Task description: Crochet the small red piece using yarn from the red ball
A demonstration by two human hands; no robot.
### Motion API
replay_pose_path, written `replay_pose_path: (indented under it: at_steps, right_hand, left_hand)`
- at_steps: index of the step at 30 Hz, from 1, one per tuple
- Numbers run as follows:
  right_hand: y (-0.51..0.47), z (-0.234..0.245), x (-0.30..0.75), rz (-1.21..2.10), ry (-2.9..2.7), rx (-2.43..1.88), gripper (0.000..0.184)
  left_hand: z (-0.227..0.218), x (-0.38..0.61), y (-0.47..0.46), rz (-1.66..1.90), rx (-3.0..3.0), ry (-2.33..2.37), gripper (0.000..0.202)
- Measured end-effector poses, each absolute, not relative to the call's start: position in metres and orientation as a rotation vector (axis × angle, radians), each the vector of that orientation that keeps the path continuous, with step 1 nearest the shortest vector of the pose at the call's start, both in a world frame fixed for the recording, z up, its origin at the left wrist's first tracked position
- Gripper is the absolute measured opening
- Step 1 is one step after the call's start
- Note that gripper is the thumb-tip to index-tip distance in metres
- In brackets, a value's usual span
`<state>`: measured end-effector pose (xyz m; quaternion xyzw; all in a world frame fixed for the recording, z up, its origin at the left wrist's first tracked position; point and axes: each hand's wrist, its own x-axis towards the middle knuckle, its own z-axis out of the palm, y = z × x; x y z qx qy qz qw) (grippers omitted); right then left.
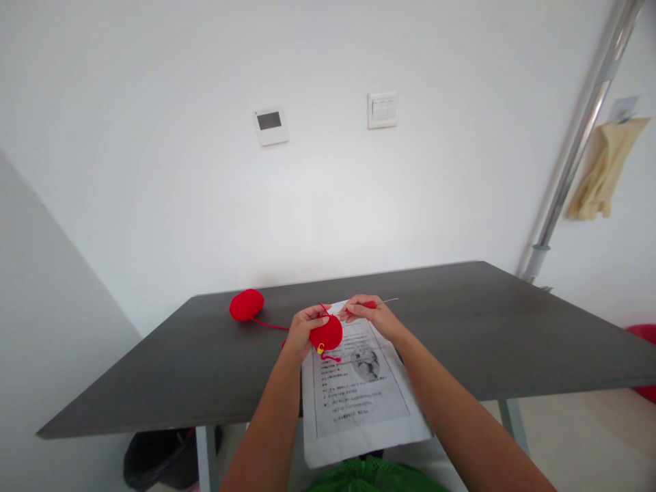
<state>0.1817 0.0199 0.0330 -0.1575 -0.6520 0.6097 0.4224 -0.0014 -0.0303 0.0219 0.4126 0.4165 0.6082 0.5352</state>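
Note:
My left hand (306, 330) is closed on a round red crochet piece (326, 334) with a small yellow stitch marker (320, 348) hanging from it. My right hand (367, 312) pinches a red-handled crochet hook (382, 302), its metal end pointing right. A red strand runs from the piece back to a red yarn ball (247, 305) lying on the dark grey table (512, 328) to the left. Both hands hover over a printed sheet of paper (359, 389).
The paper overhangs the table's near edge. A black bin (156, 456) stands under the table at the left, and something green (369, 478) lies below the near edge. A metal pole (579, 143) and hanging cream gloves (605, 171) are at the right wall.

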Motion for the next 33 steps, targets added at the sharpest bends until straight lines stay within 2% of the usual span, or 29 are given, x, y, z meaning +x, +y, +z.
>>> replay_pose_path:
  at_steps: [18, 33]
  right_hand:
    - [0.0210, 0.0404, 0.1914, 1.588, -1.673, -0.425, 0.020]
    - [0.0254, 0.0354, 0.1887, 1.698, -1.521, -0.378, 0.018]
  left_hand:
    - [0.0207, -0.0031, -0.0298, 1.292, 1.035, 1.054, 0.033]
    - [0.0209, -0.0040, -0.0305, 1.327, 1.007, 0.966, 0.031]
